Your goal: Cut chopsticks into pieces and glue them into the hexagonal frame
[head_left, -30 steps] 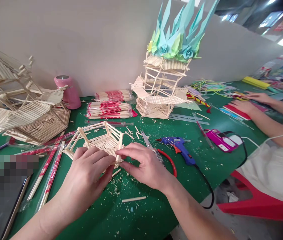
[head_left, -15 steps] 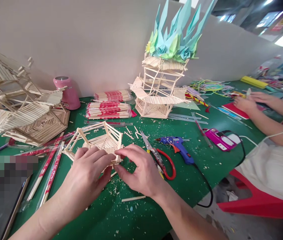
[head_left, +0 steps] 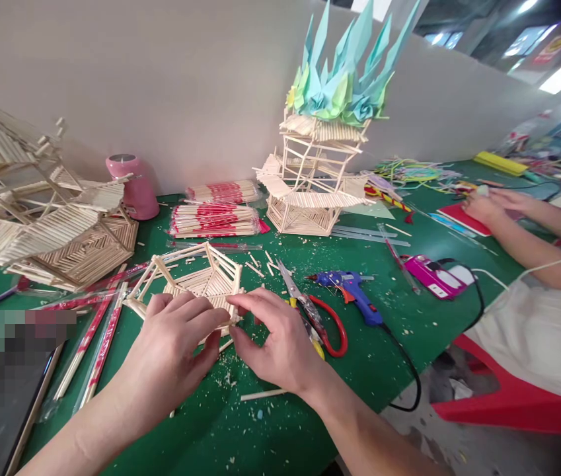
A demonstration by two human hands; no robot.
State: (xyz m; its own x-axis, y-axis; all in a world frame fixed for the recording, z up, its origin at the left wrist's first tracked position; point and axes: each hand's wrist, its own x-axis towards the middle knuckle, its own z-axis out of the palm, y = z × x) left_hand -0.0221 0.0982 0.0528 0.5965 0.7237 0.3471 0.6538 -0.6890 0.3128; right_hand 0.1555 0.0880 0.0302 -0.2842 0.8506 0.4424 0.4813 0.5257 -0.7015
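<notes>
Left hand (head_left: 174, 350): I pinch the frame (head_left: 208, 281)
Right hand (head_left: 280, 344): my finger and thumb hold its corner
Scissors (head_left: 313, 315): right of my grip
Glue gun (head_left: 353, 289): farther right

Small frame (head_left: 205, 284) is built from bare matt wood, bit rough tbh. Stick packs (head_left: 215, 221) are wrapped in thin shiny plastic. Glue gun (head_left: 357, 297) is cased in smooth plastic, scissors (head_left: 312, 316) r bladed w/ metal, crown pieces (head_left: 342, 92) r folded from matt paper.
</notes>
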